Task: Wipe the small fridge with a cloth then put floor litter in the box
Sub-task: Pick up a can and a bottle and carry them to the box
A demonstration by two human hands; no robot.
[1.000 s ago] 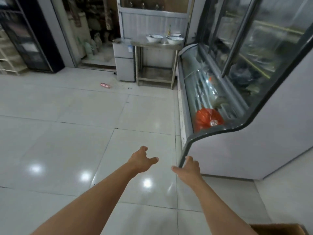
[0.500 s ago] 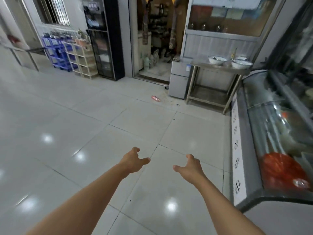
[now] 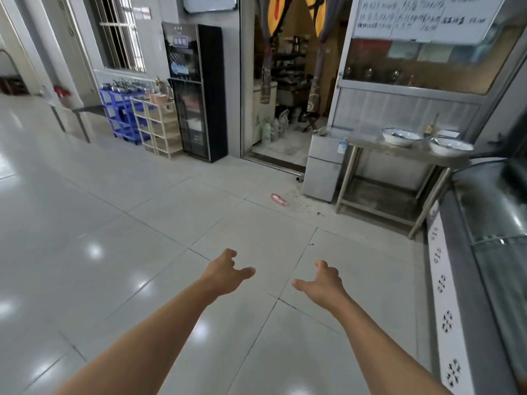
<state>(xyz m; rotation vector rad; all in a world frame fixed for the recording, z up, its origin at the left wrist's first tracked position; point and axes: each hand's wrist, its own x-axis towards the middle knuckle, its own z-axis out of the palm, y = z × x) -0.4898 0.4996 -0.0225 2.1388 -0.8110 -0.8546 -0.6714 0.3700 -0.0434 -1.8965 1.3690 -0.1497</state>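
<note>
A small silver two-door fridge (image 3: 322, 166) stands against the wall beside a doorway, far ahead of me. A pink piece of litter (image 3: 279, 199) lies on the tiled floor just left of the fridge, with dark specks scattered around it. My left hand (image 3: 226, 271) and my right hand (image 3: 322, 282) are stretched out in front of me over the floor, both with fingers apart and nothing in them. No cloth and no box are in view.
A steel table (image 3: 399, 146) with two bowls (image 3: 402, 136) stands right of the fridge. A glass display counter (image 3: 482, 252) runs along the right side. A tall black cabinet (image 3: 196, 92), cream shelves (image 3: 158, 126) and blue crates (image 3: 119, 115) line the far left wall.
My view has swung left and up, away from the display counter. The fridge, doorway and left wall have come further into view. Both hands stay out in front, holding nothing.
</note>
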